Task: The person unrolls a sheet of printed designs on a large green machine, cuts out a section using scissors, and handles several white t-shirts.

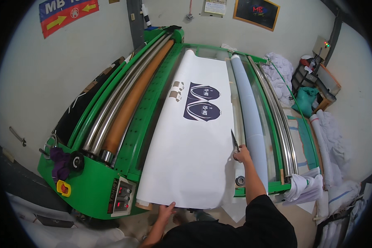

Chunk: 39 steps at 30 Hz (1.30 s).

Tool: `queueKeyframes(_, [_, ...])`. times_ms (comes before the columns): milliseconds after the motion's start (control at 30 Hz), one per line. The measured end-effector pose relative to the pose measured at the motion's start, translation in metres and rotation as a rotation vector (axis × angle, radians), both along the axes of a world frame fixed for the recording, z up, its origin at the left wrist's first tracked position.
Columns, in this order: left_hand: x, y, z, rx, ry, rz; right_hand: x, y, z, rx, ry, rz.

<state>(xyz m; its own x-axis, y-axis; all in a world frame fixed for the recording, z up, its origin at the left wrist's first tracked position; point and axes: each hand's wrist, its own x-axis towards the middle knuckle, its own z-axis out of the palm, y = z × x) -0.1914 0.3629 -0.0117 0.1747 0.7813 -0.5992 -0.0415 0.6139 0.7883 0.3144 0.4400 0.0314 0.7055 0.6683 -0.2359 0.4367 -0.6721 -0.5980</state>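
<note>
1. Far beyond and left of your right fingers (240,157), you have a red-and-blue banner (69,15).
2. Well beyond those fingers hangs a framed blackboard (256,20), a calendar (215,7) to its left.
3. Beyond them and rightward, you see heaped white fabric (280,78) near a teal bag (305,100).
4. Well left of your left fingers (170,205) hangs a purple cloth (60,162).

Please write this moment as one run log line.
left hand: on white sheet, near edge | right hand: holds bladed tool by sheet's right edge | sheet: dark prints, on green machine
</note>
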Motion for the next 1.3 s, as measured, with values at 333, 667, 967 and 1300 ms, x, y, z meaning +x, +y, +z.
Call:
queueKeyframes(333, [0.031,-0.002,-0.028,-0.028,-0.063,-0.151,-0.065,-0.09,0.068,0.497,0.743,-0.059])
queueKeyframes(667, [0.018,-0.002,0.018,-0.084,-0.246,-0.024,-0.18,-0.209,-0.019,0.194,-0.034,-0.21])
queueKeyframes(967, [0.011,0.005,0.014,-0.057,-0.333,-0.125,-0.197,-0.219,-0.062,0.371,0.001,-0.355])
queueKeyframes(1300, [0.005,0.006,0.017,-0.057,-0.301,-0.098,-0.165,-0.2,0.012,0.708,0.142,-0.279])
